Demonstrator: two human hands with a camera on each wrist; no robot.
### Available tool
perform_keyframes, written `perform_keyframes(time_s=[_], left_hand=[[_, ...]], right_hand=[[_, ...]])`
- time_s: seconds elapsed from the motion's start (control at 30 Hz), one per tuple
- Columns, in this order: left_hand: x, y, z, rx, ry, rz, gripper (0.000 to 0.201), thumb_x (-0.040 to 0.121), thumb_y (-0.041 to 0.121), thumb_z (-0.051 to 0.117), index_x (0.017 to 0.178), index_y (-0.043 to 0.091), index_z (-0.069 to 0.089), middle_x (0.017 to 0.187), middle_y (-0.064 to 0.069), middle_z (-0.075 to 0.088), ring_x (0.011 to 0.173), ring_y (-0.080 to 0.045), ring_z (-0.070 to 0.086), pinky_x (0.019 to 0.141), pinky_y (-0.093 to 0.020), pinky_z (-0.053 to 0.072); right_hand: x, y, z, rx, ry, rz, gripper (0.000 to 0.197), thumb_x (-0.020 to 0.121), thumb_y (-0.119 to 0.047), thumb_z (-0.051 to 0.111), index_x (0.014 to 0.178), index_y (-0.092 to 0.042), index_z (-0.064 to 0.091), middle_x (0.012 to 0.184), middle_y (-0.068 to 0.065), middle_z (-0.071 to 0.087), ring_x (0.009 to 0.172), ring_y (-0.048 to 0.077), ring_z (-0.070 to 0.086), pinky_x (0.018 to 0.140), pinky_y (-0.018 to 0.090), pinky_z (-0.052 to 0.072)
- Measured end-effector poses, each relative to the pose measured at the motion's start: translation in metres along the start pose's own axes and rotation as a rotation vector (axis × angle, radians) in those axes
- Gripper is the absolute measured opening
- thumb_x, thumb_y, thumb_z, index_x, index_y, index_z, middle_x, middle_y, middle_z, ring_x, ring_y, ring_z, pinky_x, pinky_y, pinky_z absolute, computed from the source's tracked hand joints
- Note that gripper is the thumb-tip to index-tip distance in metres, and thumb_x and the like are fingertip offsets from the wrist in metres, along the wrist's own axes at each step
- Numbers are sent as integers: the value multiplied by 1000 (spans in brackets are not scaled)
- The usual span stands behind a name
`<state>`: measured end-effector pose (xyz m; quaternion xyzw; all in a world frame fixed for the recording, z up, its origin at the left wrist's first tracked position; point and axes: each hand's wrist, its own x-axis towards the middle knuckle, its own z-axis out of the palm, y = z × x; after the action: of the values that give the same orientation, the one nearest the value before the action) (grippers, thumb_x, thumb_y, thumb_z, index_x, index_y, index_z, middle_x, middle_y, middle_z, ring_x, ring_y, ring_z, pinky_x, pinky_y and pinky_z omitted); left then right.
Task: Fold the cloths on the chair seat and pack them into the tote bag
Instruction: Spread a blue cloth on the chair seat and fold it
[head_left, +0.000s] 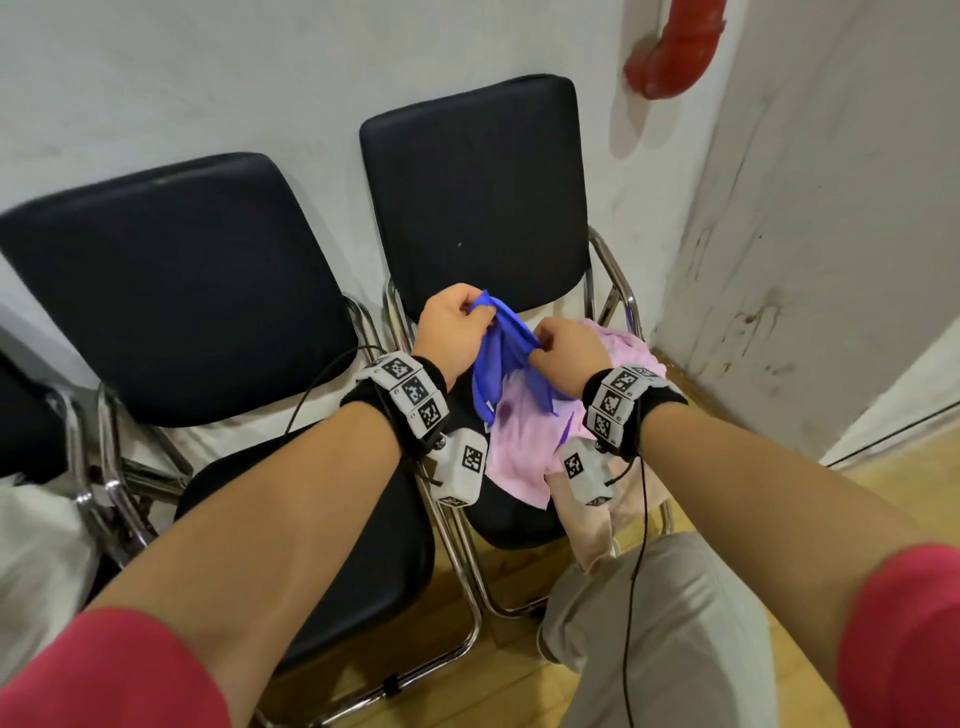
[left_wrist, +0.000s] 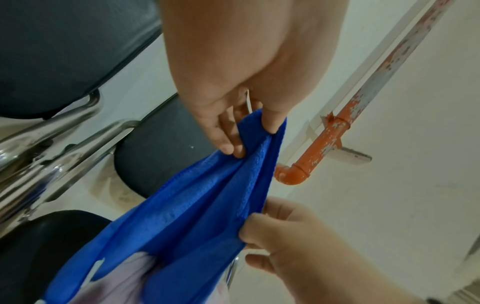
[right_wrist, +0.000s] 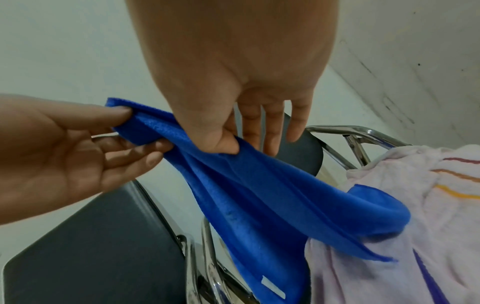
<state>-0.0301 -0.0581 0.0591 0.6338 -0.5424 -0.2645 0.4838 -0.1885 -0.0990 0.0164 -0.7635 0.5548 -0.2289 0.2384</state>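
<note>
With your left hand (head_left: 449, 325) and right hand (head_left: 569, 351) each pinching the bunched blue cloth (head_left: 498, 364), slide both grips outward to its corners (above the pink towel (head_left: 524, 457)) before folding.

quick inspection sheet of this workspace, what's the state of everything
surface: black chair seat, mostly covered by cloths
job's things: blue cloth lifted and bunched, its lower end draping onto the pink towel; beige fabric, possibly the tote bag, hangs at the seat's front edge
clutter: nothing seen
grippers: left hand and right hand each pinch the blue cloth's top edge
cables: black wire hangs from the right wrist rig; another loops from the left
surroundings: second black chair alongside, red pipe on white wall, wooden floor
</note>
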Motion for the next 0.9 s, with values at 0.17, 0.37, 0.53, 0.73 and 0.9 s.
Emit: perform_keyframes(time_s=[0.17, 0.37, 0.53, 0.73, 0.9], left_hand=[[-3, 25, -19, -113, 33, 13, 16, 95, 9, 54, 85, 19, 63, 90, -15, 70, 86, -32, 68, 85, -48, 56], [-4, 40, -64, -238, 199, 12, 17, 95, 11, 53, 83, 21, 61, 80, 0, 66, 78, -16, 65, 78, -37, 57], [-14, 31, -119, -280, 328, -22, 14, 94, 9, 52, 84, 16, 59, 81, -5, 66, 72, -15, 64, 72, -32, 56], [-47, 5, -199, -274, 510, -91, 13, 94, 10, 52, 83, 13, 59, 81, -8, 63, 64, -13, 61, 63, -30, 55], [-89, -26, -270, -277, 626, -147, 16, 96, 12, 51, 82, 15, 59, 84, -8, 64, 67, -15, 62, 65, -30, 56]], right_hand=[[-4, -21, -8, 146, 66, -21, 6, 91, -11, 50, 91, -17, 49, 80, 0, 55, 74, 22, 49, 62, 30, 33], [-8, -68, -8, 301, 147, -175, 16, 96, -3, 39, 100, -14, 50, 88, 4, 57, 78, 22, 50, 66, 29, 34], [-22, -112, 11, 296, 85, -314, 12, 102, -25, 52, 107, -14, 53, 91, -1, 58, 79, 18, 51, 74, 32, 40], [-45, -159, 52, 167, -3, -494, 10, 85, -8, 61, 89, -16, 55, 85, 4, 56, 77, 22, 50, 71, 35, 41], [-57, -188, 81, 159, -90, -422, 19, 80, -7, 60, 79, -20, 46, 76, 0, 55, 73, 24, 51, 67, 36, 43]])
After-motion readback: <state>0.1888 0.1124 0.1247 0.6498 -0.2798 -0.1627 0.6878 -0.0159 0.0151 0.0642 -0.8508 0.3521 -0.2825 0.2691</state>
